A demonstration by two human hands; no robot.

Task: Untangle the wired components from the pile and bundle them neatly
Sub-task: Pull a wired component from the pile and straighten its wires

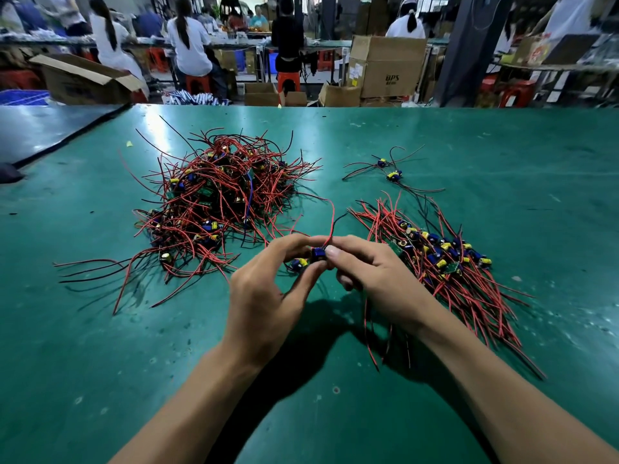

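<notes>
Blue wired component point(319, 254) pinched between left grip point(264, 296) and right grip point(378, 279), tangled pile point(214, 195) beyond left.

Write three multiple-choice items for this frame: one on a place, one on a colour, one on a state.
1. Where does the tangled pile lie?
A. Left of the straightened bundle
B. In a drawer
C. In a plastic bag

2. What colour is the table surface?
A. White
B. Green
C. Yellow

3. What are the left hand and right hand doing?
A. Lying flat
B. Both pinching one blue component
C. Hanging idle

Answers:
1 A: both heaps share the table, with the tangled pile on the left.
2 B: the table shows green all round the wires.
3 B: fingertips of both hands close on the blue component.
</notes>
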